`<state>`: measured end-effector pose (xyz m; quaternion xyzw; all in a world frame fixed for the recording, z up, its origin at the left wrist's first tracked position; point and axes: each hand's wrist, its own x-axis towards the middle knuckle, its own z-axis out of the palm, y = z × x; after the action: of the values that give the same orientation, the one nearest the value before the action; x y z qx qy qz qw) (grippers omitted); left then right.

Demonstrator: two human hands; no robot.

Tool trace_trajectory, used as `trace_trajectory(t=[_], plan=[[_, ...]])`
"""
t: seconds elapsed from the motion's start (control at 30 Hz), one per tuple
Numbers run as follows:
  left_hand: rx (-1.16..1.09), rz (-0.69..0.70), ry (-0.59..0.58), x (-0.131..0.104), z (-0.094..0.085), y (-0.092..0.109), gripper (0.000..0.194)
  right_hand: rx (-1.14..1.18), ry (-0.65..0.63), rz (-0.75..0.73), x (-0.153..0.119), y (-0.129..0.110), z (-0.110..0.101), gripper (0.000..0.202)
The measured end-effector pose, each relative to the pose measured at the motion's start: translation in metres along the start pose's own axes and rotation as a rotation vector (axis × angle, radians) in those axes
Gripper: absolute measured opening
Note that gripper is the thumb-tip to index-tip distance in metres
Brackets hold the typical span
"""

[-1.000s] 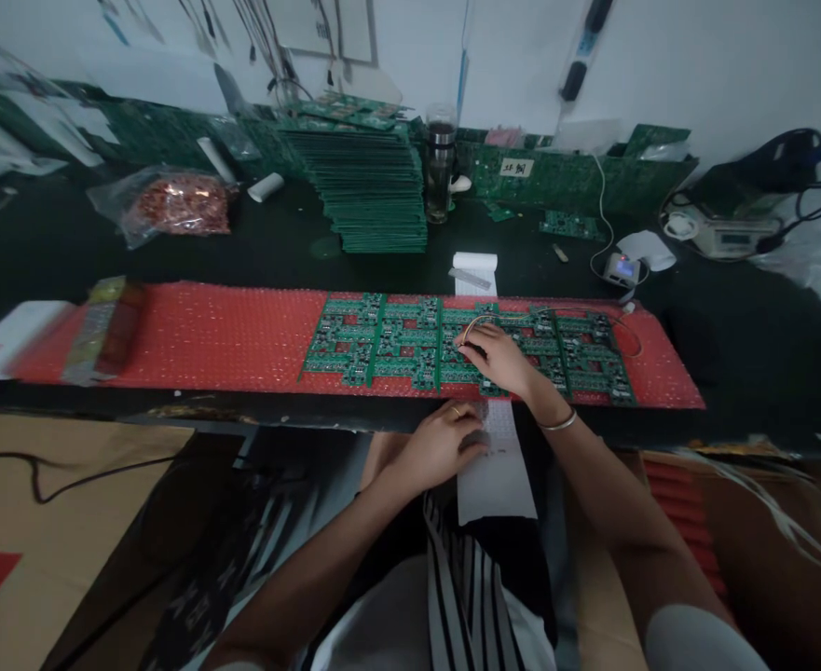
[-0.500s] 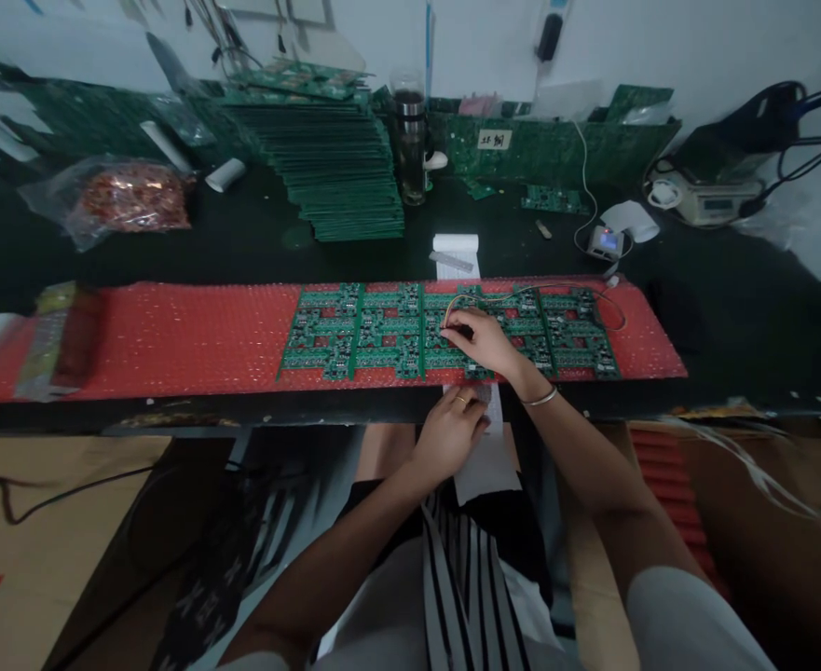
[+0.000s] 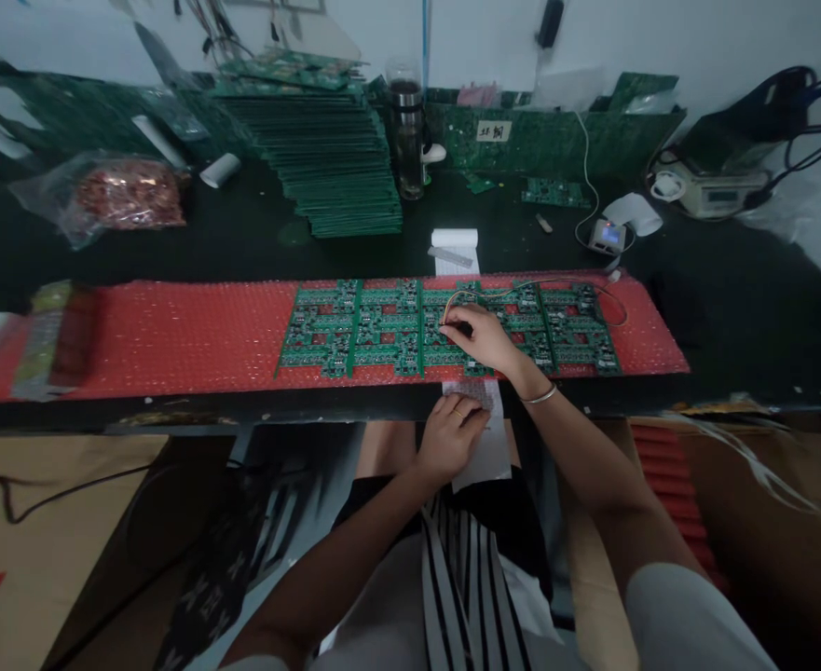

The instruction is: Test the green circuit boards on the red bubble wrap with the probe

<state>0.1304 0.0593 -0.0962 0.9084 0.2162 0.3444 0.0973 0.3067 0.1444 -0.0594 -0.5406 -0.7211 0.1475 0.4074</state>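
Green circuit board panels (image 3: 388, 337) lie in a row on a red bubble-wrap sheet (image 3: 193, 331). Over the middle panel, my right hand (image 3: 484, 337) pinches the end of a thin cable (image 3: 500, 292), which runs right across the boards toward a small lit device (image 3: 607, 236). My left hand (image 3: 452, 433) rests at the table's front edge on a long paper strip (image 3: 488, 452), its fingers bent over the paper. The strip passes under the sheet and shows again as a roll (image 3: 455, 239) behind it.
A tall stack of green boards (image 3: 333, 163) and a glass bottle (image 3: 408, 140) stand at the back. Farther left are a bag of copper-coloured parts (image 3: 130, 193) and a taped block (image 3: 53, 340). A scale (image 3: 721, 194) sits at the back right.
My left hand has shifted slightly on the paper strip, and the strip's lower end hangs a little higher. My right hand stays over the middle panel, holding the cable.
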Motion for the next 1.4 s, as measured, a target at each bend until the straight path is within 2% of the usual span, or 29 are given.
trace_trajectory(t=[0.13,0.23,0.3,0.37,0.43,0.53,0.63,0.77,1.07,1.2,1.3,1.4], plan=[[-0.075,-0.071,0.004,0.002,-0.003,0.009,0.016,0.003,0.009,-0.021,0.001,-0.001,0.0,0.012],[-0.219,-0.169,-0.021,0.014,-0.022,0.001,0.016,0.016,0.031,-0.072,0.0,-0.004,-0.002,0.011],[-0.311,-0.248,-0.005,0.033,-0.04,-0.02,0.014,0.03,0.078,-0.082,-0.001,-0.005,-0.003,0.01],[-0.343,-0.343,0.015,0.058,-0.055,-0.053,0.013,0.054,0.139,-0.04,-0.003,-0.006,-0.004,0.01],[-0.332,-0.375,-0.039,0.085,-0.064,-0.09,0.013,0.08,0.177,0.025,-0.004,-0.005,-0.004,0.012],[-0.292,-0.356,-0.227,0.119,-0.062,-0.133,0.014,0.094,0.177,0.073,-0.004,-0.005,-0.002,0.013],[-0.201,-0.31,-0.406,0.137,-0.052,-0.151,0.018,0.089,0.168,0.067,-0.003,-0.005,-0.001,0.015],[-0.13,-0.288,-0.459,0.141,-0.044,-0.152,0.021,0.074,0.175,0.057,-0.004,-0.004,0.001,0.014],[-0.024,-0.274,-0.482,0.141,-0.045,-0.147,0.021,0.082,0.161,0.086,-0.004,-0.007,0.001,0.015],[0.056,-0.281,-0.432,0.129,-0.048,-0.136,0.025,0.12,0.188,0.112,-0.006,-0.006,0.002,0.017],[0.174,-0.17,-0.418,0.114,-0.052,-0.125,0.028,0.193,0.216,0.206,-0.003,-0.003,0.0,0.023],[0.279,-0.111,-0.425,0.104,-0.055,-0.116,0.036,0.245,0.226,0.235,0.017,-0.002,-0.001,0.024]])
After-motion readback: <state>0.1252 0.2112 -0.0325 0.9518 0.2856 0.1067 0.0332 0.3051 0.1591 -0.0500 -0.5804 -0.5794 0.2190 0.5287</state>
